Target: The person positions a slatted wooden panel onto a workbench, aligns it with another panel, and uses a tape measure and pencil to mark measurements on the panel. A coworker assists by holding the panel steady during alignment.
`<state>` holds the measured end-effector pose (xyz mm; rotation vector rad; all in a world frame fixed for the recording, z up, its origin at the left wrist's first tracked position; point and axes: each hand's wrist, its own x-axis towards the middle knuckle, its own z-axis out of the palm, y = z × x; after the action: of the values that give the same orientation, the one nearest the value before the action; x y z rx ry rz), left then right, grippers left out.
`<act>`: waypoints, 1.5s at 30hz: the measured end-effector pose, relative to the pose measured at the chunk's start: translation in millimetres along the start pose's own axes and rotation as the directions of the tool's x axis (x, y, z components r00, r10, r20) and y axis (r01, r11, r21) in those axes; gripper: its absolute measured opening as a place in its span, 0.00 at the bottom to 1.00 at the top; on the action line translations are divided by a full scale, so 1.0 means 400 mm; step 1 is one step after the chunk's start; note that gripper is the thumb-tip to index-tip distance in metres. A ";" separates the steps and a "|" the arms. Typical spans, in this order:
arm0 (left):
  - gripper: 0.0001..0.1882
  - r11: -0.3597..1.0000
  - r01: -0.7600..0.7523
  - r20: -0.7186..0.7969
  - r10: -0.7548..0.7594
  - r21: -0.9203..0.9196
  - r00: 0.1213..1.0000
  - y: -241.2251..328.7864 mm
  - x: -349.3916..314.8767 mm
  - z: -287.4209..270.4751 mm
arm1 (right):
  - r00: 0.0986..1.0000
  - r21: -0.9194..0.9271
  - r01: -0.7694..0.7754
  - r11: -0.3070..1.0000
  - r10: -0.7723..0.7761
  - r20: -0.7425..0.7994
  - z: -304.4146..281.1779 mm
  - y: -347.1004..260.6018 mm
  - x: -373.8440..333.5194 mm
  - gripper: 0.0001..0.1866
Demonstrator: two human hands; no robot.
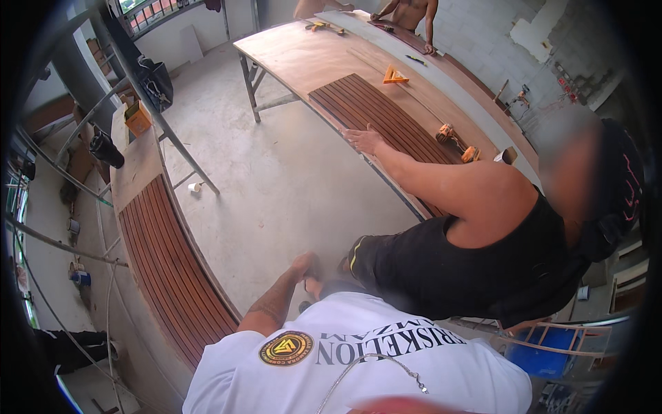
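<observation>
My left hand (304,265) hangs low in front of my white shirt, over the grey floor. It is small and blurred, so its fingers cannot be made out. My right hand does not show. At my right, a co-worker in a black tank top (476,269) leans over the work table (283,58). The co-worker's open hand (365,140) rests at the near edge of a brown slatted wood panel (376,110) lying there. Another slatted panel (169,265) lies on a long bench to my left.
An orange cordless drill (448,134) and a yellow triangular square (395,75) lie on the table. Two people work at its far side. Metal scaffold poles (165,124) frame the left bench, with a dark bottle (105,148) and yellow box (138,119) on it. A white cup (195,187) is below.
</observation>
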<state>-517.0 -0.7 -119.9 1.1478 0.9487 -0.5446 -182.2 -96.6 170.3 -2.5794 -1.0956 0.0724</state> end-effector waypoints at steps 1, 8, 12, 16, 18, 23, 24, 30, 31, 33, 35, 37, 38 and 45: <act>0.20 0.998 -0.038 0.064 0.036 0.042 0.997 0.028 0.013 -0.005 | 0.999 -0.004 -0.035 0.999 0.035 0.024 0.025 0.026 0.000 0.17; 0.23 0.882 -0.058 0.130 -0.004 0.468 0.992 0.277 0.101 -0.156 | 0.931 0.023 -0.314 0.949 0.303 0.206 0.295 0.284 -0.093 0.18; 0.25 0.822 0.013 -0.005 -0.012 0.569 1.000 0.437 0.119 -0.321 | 0.819 0.038 -0.493 0.869 0.449 0.357 0.494 0.354 -0.230 0.18; 0.27 0.876 -0.048 -0.013 0.061 0.480 0.998 0.597 0.150 -0.455 | 0.633 -0.002 -0.648 0.762 0.539 0.555 0.702 0.303 -0.415 0.18; 0.26 0.886 -0.115 0.089 0.084 0.449 0.992 0.693 0.182 -0.508 | 0.521 -0.024 -0.729 0.684 0.578 0.628 0.779 0.238 -0.484 0.18; 0.23 0.806 -0.340 0.339 0.185 0.484 0.923 0.958 0.253 -0.528 | 0.366 0.072 -0.911 0.406 0.714 0.597 0.808 0.078 -0.316 0.17; 0.23 0.715 -0.416 0.409 0.197 0.562 0.891 1.030 0.259 -0.521 | 0.464 0.164 -0.880 0.445 0.735 0.494 0.786 0.051 -0.211 0.17; 0.23 -0.177 -0.774 0.794 0.119 0.608 0.597 1.455 0.203 -0.446 | 0.660 0.867 -0.495 0.063 0.676 0.328 0.525 -0.159 0.421 0.20; 0.22 -0.219 -0.736 0.763 0.076 0.641 0.642 1.519 0.197 -0.430 | 0.707 0.912 -0.407 -0.050 0.615 0.349 0.475 -0.187 0.493 0.21; 0.20 -0.335 -0.806 0.871 0.131 0.488 0.473 1.634 0.187 -0.414 | 0.734 0.935 -0.354 -0.015 0.615 0.288 0.387 -0.230 0.614 0.19; 0.17 -0.411 -0.808 0.903 0.120 0.423 0.412 1.730 0.192 -0.389 | 0.703 0.943 -0.333 0.027 0.674 0.229 0.323 -0.245 0.704 0.17; 0.18 -0.469 -0.802 0.925 0.104 0.370 0.366 1.809 0.210 -0.365 | 0.650 0.954 -0.290 -0.075 0.716 0.254 0.296 -0.228 0.762 0.15; 0.19 -0.499 -0.798 0.936 0.088 0.338 0.342 1.846 0.225 -0.351 | 0.630 0.948 -0.288 -0.138 0.718 0.296 0.297 -0.215 0.787 0.15; 0.20 -0.543 -0.832 0.942 -0.212 0.109 0.262 2.049 0.377 -0.235 | 0.518 0.997 -0.045 -0.055 0.852 0.071 0.398 -0.108 0.945 0.10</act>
<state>170.2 387.2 164.5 2.3271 -1.6020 -0.6672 25.2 244.0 66.0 -1.2857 0.3710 0.0556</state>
